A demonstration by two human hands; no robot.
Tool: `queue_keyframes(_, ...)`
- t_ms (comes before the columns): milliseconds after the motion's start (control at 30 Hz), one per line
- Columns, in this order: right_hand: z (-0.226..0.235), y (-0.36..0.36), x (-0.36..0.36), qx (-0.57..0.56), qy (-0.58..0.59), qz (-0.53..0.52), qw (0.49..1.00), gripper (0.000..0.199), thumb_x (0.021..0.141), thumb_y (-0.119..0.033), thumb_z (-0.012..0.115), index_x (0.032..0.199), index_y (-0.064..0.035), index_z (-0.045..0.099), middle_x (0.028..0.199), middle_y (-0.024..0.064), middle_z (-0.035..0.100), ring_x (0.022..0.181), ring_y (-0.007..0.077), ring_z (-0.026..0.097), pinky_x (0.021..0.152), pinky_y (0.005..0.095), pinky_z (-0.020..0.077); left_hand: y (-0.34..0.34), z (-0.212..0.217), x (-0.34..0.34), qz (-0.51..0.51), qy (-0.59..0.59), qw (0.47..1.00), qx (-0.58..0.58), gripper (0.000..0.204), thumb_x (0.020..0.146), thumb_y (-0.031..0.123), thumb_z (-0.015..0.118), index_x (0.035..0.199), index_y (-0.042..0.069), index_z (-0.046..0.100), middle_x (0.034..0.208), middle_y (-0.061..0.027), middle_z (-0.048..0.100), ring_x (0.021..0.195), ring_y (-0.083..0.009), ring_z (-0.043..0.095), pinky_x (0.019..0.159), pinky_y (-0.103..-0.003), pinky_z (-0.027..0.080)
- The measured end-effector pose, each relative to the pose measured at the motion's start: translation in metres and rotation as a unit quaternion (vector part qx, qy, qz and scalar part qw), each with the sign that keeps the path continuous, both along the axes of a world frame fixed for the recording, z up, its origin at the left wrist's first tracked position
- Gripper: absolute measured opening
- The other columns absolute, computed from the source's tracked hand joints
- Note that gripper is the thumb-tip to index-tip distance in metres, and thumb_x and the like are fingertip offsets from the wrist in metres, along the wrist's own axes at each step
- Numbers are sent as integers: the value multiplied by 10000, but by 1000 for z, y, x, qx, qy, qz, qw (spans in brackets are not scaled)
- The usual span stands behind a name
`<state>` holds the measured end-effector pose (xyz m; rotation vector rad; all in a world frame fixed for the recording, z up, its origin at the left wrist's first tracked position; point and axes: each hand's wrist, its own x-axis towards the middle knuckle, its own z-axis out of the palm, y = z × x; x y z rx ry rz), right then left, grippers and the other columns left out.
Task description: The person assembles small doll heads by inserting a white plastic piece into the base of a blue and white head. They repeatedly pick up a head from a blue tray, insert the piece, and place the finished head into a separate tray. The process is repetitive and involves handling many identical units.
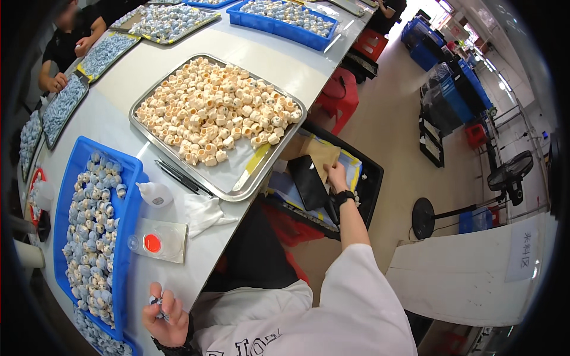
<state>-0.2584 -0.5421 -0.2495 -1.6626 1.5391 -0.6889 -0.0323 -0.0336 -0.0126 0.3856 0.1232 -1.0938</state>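
Near the table's front edge, my left hand (166,317) is closed around a small blue-and-dark piece (158,302), mostly covered by the fingers. Reaching out to the right, my right hand (337,177) has its fingers closed at the edge of a brown paper sheet (322,153) in a black crate (371,204); whatever they pinch is hidden. Beside that hand a black phone-like slab (308,182) lies in the crate. Left of my left hand stands a blue bin (132,204) filled with small blue-and-cream figure heads (89,237).
A metal tray (237,193) of cream hollow pieces (219,107) sits mid-table. Near it lie black pens (178,175), a white squeeze bottle (154,194), a white cloth (205,213) and a small dish of red paint (152,242). A co-worker (65,41) sits far left. A fan (510,177) stands right.
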Motion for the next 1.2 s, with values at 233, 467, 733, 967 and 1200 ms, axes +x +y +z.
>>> queue_keyframes(233,24,10,-24,-134,-177,-15,975,110,838,-84,533,849,-13,449,705,17,529,609,60,474,544,212,390,-6,-2,-1,3,11,1000,13,175,815,112,435,979,88,376,745,-59,418,530,-158,365,424,-271,302)
queue_keyframes(467,120,57,-7,-280,-25,-70,957,133,884,-115,461,896,16,439,684,138,566,624,191,560,584,311,430,-13,3,-3,29,31,998,47,139,785,96,457,881,113,358,699,-57,423,526,-159,384,387,-262,344)
queue_keyframes(733,140,82,-15,-328,-166,-109,923,183,906,-140,441,987,22,427,841,125,576,757,163,565,687,266,437,-14,4,-4,31,25,997,67,138,779,96,464,863,108,354,687,-59,414,524,-159,383,381,-261,351)
queue_keyframes(967,155,89,-12,-87,-550,-164,814,205,915,-145,411,1078,-21,430,1120,105,498,1025,204,491,867,359,403,-10,1,-5,7,16,999,29,154,803,92,437,937,92,360,729,-58,398,541,-164,376,417,-276,333)
queue_keyframes(1200,142,105,5,-15,-590,-111,799,166,919,-139,412,1055,-47,438,1099,75,512,1028,195,487,881,346,381,8,2,-9,20,2,999,47,148,800,91,441,921,91,357,731,-54,400,541,-163,378,416,-275,330)
